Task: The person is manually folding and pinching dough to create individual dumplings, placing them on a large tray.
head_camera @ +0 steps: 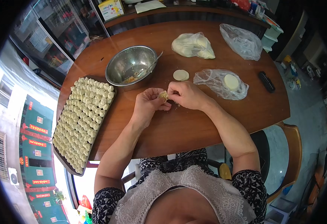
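Between my two hands is a partly folded dumpling [163, 96] with filling showing. My left hand [150, 103] cups it from below and the side, while the fingertips of my right hand [183, 93] pinch its wrapper edge. Round dough wrappers [180, 75] lie on the table just beyond my right hand. A steel mixing bowl [131, 65] farther back holds a little filling [130, 79] and a metal spoon [155, 61]. To the left, a dark tray [101, 119] bears many rows of folded dumplings [82, 117].
A stack of wrappers [231, 82] rests on an open plastic bag [215, 84] at the right. Behind are a bag of wrappers [192, 45] and a crumpled clear bag [241, 42]. A black object [266, 81] lies near the right edge of the wooden table [180, 126]; a chair [293, 151] stands beside it.
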The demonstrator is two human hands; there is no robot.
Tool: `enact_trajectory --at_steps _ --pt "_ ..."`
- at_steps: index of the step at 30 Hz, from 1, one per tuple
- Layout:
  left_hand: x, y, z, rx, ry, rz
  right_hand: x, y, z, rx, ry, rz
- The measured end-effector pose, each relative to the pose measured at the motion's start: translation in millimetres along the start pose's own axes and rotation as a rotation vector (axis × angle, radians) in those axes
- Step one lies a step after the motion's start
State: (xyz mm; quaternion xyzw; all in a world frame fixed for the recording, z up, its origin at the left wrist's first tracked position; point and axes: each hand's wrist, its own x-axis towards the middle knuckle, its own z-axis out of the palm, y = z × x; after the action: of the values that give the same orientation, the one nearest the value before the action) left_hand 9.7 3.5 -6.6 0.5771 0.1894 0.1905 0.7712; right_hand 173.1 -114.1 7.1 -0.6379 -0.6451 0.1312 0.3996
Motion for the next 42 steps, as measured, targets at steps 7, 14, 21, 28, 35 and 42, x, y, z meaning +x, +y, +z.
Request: enact_trajectory --at_steps 7,14,21,28,35,42 --pt "-1 1 0 0.008 0.013 -0.002 0 -1 1 -0.022 -0.017 -0.014" --pt "-1 -4 4 0.128 0.013 0.038 -1 -2 3 -0.066 -0.012 -0.068" --pt "0 -5 2 0.215 0.016 0.046 -3 -9 2 -0.091 -0.023 0.055" --pt "-2 4 3 0.241 -0.009 0.054 -1 -7 -2 -0.061 -0.051 -0.113" --pt "-4 5 3 0.152 0.084 0.183 0 2 -10 0.022 -0.005 0.022" --pt "-4 -5 10 0.233 0.133 0.307 4 15 -20 0.159 0.141 0.067"
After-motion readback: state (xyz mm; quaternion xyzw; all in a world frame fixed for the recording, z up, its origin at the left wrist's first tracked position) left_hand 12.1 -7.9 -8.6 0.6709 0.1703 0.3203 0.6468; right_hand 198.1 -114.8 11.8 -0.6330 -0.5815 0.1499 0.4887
